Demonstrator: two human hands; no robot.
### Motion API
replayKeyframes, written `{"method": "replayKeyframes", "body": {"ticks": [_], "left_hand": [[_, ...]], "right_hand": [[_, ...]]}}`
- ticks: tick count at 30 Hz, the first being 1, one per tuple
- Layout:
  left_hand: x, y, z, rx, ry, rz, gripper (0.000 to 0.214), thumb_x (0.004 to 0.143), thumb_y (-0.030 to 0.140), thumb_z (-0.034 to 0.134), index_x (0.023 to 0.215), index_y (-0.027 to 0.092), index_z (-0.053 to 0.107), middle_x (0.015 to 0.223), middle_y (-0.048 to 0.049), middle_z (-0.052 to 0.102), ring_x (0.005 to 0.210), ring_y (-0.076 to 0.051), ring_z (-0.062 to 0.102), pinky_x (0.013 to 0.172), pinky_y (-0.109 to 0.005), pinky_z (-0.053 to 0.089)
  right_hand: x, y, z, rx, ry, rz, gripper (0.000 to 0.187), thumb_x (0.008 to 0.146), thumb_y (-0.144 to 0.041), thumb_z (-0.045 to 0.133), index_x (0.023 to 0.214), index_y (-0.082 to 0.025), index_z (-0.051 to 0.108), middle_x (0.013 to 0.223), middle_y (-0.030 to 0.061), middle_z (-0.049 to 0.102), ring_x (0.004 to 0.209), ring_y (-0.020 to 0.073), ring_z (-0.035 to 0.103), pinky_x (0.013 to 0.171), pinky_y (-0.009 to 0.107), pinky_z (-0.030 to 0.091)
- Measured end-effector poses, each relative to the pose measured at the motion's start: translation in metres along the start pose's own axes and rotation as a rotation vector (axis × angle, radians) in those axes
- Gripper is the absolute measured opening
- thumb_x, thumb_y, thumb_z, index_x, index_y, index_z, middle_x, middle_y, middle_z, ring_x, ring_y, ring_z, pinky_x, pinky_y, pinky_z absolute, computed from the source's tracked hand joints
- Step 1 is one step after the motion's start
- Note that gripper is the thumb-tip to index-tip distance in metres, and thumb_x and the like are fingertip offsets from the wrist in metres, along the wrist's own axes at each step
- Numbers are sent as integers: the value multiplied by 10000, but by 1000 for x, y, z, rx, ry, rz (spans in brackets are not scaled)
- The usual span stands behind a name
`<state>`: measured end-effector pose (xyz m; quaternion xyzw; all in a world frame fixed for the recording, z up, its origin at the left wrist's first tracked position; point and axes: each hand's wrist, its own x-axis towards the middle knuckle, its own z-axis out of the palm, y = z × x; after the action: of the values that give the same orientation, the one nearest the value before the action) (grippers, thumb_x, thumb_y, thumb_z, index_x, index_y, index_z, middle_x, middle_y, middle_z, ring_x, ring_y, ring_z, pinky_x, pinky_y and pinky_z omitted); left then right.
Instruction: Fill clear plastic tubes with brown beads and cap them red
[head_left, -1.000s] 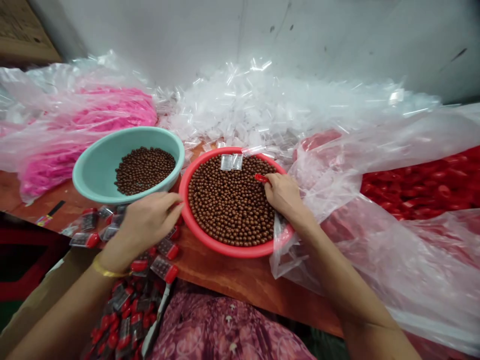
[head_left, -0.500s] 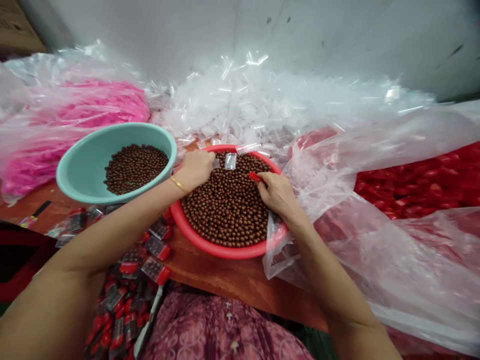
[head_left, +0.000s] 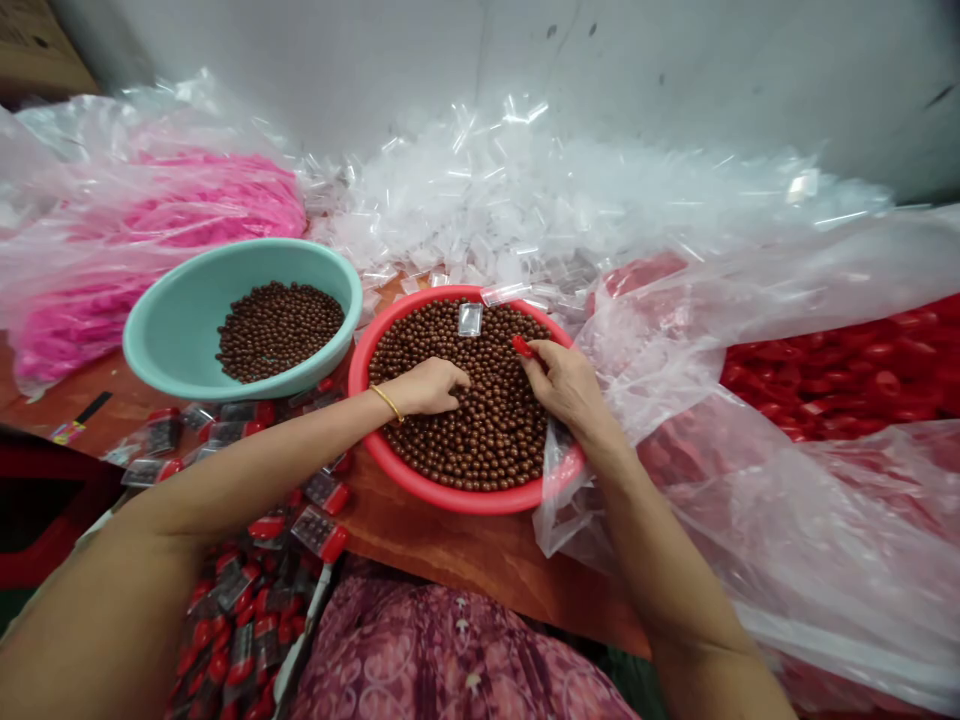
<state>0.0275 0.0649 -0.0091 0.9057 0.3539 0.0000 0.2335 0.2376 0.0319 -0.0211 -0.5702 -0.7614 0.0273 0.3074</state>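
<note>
A red basin (head_left: 465,503) is filled with small brown balls (head_left: 480,450). My left hand (head_left: 431,386), with a gold bracelet at the wrist, reaches into the balls with curled fingers. The clear plastic case it held half a second ago is now hidden by the fingers and balls. Over the basin's right side, my right hand (head_left: 564,385) pinches a red plastic cap (head_left: 522,346) between thumb and forefinger. Another small clear case (head_left: 470,319) lies on the balls near the back rim.
A turquoise basin (head_left: 169,335) at left holds more brown balls. Clear cases (head_left: 480,210) are heaped behind. Bags of pink pieces (head_left: 247,195) and red caps (head_left: 847,365) flank the basins. Filled red-capped cases (head_left: 319,530) lie at front left, several in a box below.
My left hand has moved from the basin's back left rim down and right into the balls. My right hand stays over the right side, still holding the red cap. The view has shifted slightly.
</note>
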Motion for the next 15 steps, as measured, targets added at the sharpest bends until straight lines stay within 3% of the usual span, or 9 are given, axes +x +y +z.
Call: {"method": "replayKeyframes", "body": {"ticks": [4, 8, 11, 15], "left_hand": [[3, -4, 2, -659, -40, 11, 207, 698, 143, 627, 901, 122, 662, 761, 2, 684, 654, -101, 586, 664, -219, 459], [0, 2, 1, -1197, -10, 38, 228, 645, 132, 691, 859, 113, 615, 841, -17, 677, 756, -96, 603, 790, -265, 468], [-12, 7, -4, -1390, 42, 46, 283, 618, 137, 740, 859, 126, 592, 876, -14, 665, 828, -103, 606, 864, -292, 446], [-27, 13, -6, -1458, 85, 66, 339, 610, 173, 781, 880, 132, 580, 886, -21, 654, 833, -118, 600, 872, -318, 440]], "right_hand": [[-1, 0, 0, 16, 24, 20, 194, 861, -270, 468, 857, -179, 639, 728, 74, 672, 633, 186, 592, 601, 291, 413], [-4, 0, 0, 31, 76, 30, 200, 859, -265, 463, 892, -180, 642, 755, 77, 685, 643, 192, 598, 606, 302, 433], [-5, 2, 2, 45, 116, 24, 215, 856, -271, 461, 928, -178, 640, 794, 84, 691, 670, 198, 606, 628, 316, 452], [-3, 3, 2, 59, 178, -25, 195, 843, -284, 482, 868, -189, 651, 822, 84, 672, 748, 203, 602, 698, 342, 472]]}}
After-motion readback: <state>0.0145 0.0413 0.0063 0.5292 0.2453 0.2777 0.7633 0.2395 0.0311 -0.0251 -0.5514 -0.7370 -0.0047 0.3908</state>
